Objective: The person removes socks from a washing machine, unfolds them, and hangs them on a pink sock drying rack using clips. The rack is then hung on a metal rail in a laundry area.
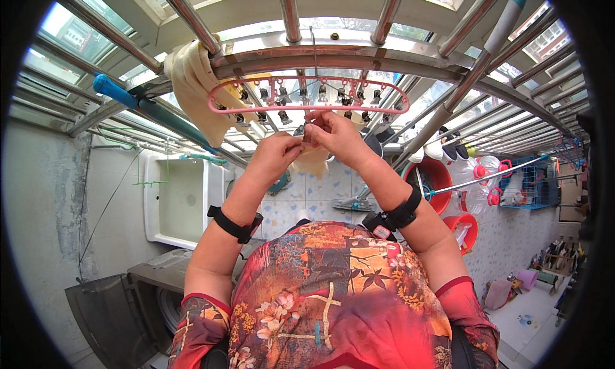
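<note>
A pink oval clip hanger with several dark clips hangs by a metal hook from the curved steel rail. Just below its near edge, my right hand has thumb and fingers closed on a small clip. My left hand pinches the top edge of a pale cloth at the clip, close beside the right fingertips. The cloth hangs down beneath both hands, partly hidden by them. Whether the clip's jaws are on the cloth cannot be made out.
A cream towel drapes over the rail at left. Steel bars surround the hanger, with a blue-capped pole at left. Below are a white sink, a washing machine, a mop, red buckets and plastic bottles.
</note>
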Action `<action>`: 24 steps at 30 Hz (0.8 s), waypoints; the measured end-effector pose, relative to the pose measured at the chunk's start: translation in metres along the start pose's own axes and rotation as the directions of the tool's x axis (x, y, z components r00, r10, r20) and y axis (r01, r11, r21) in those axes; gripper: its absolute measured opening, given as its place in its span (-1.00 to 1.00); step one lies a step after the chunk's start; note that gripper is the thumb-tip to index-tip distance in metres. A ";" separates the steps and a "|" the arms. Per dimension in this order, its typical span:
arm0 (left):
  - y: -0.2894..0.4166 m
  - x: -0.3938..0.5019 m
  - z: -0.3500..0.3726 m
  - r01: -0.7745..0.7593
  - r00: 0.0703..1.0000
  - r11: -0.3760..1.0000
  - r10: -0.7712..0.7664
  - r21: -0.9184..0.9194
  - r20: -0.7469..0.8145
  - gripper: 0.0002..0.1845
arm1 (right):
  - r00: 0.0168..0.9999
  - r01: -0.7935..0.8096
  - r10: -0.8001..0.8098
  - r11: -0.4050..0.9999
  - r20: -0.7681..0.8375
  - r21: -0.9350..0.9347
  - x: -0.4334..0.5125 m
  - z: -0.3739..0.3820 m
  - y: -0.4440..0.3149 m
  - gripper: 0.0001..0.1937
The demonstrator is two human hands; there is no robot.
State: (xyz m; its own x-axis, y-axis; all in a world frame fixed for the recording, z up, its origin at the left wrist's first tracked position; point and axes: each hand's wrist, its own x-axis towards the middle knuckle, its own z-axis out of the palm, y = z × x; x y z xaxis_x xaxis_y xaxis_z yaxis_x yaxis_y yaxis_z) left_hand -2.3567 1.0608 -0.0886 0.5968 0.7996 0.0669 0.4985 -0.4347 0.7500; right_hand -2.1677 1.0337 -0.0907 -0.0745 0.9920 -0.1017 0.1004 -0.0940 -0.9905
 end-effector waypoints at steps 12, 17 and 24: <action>0.002 0.000 -0.008 0.008 0.998 1.000 -0.007 -0.022 0.066 -0.83 | 0.996 0.076 -0.075 0.997 -0.044 0.009 -0.003 -0.001 0.002 -0.74; -0.005 -0.001 -0.008 0.029 0.986 0.997 -0.016 -0.076 0.163 -0.82 | 0.991 0.098 -0.097 0.995 -0.096 0.001 -0.003 0.000 0.008 -0.79; 0.000 -0.004 -0.010 0.204 0.974 0.953 -0.174 -0.225 0.148 -0.82 | 0.990 0.111 -0.105 0.992 -0.096 0.063 -0.003 0.003 0.009 -0.82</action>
State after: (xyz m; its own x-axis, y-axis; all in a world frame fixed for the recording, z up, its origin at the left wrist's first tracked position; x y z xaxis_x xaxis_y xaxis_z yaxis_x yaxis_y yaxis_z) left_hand -2.3650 1.0614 -0.0821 0.5872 0.7929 -0.1627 0.4557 -0.1577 0.8761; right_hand -2.1694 1.0294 -0.0991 0.0112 0.9999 0.0117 0.0291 0.0114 -0.9995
